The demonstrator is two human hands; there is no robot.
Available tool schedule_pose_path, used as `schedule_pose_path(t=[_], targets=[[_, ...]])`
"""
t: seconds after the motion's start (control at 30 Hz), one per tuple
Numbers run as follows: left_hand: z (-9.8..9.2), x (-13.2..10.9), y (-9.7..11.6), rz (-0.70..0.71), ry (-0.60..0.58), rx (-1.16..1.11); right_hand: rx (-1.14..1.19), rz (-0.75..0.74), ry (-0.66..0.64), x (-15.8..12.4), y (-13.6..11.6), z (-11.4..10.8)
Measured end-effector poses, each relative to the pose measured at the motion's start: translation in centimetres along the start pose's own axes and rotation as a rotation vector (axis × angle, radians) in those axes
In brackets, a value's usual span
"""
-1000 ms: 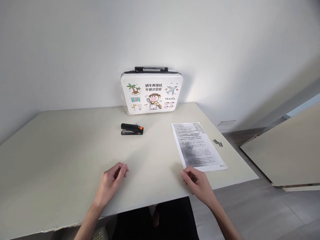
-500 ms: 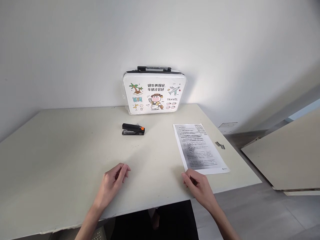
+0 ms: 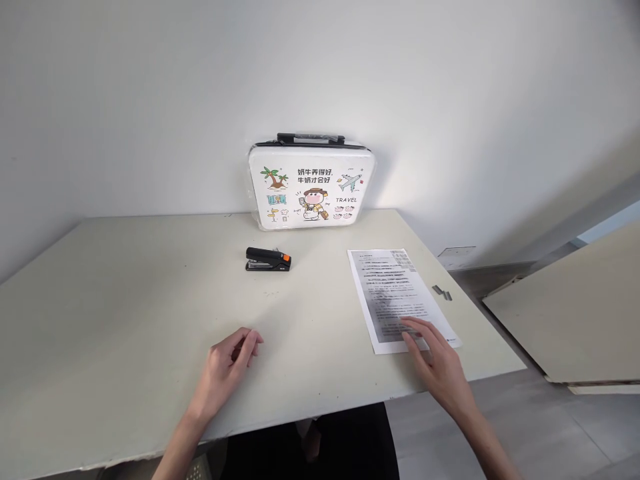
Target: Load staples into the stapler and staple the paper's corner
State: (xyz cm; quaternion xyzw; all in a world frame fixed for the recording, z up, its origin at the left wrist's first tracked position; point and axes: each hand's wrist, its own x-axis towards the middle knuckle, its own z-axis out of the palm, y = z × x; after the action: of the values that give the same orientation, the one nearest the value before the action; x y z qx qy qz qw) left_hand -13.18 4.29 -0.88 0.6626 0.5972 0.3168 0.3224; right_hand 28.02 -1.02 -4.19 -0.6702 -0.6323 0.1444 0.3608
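My left hand [image 3: 233,360] rests on the table near its front edge, fingers curled in loosely, with no object showing in it. Over the lower right part of a printed sheet of paper [image 3: 385,287] is my right hand [image 3: 440,360], its thumb and fingers apart and nothing between them. Whether the fingertips touch the sheet I cannot tell. A black stapler with an orange button [image 3: 268,260] lies beyond my left hand. Two short grey strips of staples [image 3: 442,293] lie just right of the paper.
A white case [image 3: 313,187] with cartoon prints and a black handle stands against the wall at the back of the pale table [image 3: 125,320]. To the right, beyond the table's edge, is a light-coloured board [image 3: 575,307] above the grey floor.
My right hand has moved right, from the paper's lower left corner to over its lower right part, and its fingers have opened out. My left hand stays in place.
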Motion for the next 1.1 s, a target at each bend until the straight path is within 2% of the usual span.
schedule_pose_path(t=[0.17,0.33,0.5,0.8,1.1], targets=[[0.0,0.0,0.1,-0.006,0.001,-0.010,-0.202,-0.059,0.001,0.6,2.9,-1.0],[0.0,-0.1,0.1,-0.003,0.006,-0.001,-0.339,-0.076,-0.044,1.0,4.5,-0.4],[0.0,-0.1,0.0,0.002,0.005,0.004,-0.426,-0.057,-0.066,0.9,4.9,0.6],[0.0,-0.1,0.2,0.013,0.003,0.018,-0.456,-0.020,-0.083,1.0,6.3,0.8],[0.2,-0.2,-0.2,0.001,-0.030,0.031,-0.521,-0.067,-0.092,1.0,6.6,1.3]])
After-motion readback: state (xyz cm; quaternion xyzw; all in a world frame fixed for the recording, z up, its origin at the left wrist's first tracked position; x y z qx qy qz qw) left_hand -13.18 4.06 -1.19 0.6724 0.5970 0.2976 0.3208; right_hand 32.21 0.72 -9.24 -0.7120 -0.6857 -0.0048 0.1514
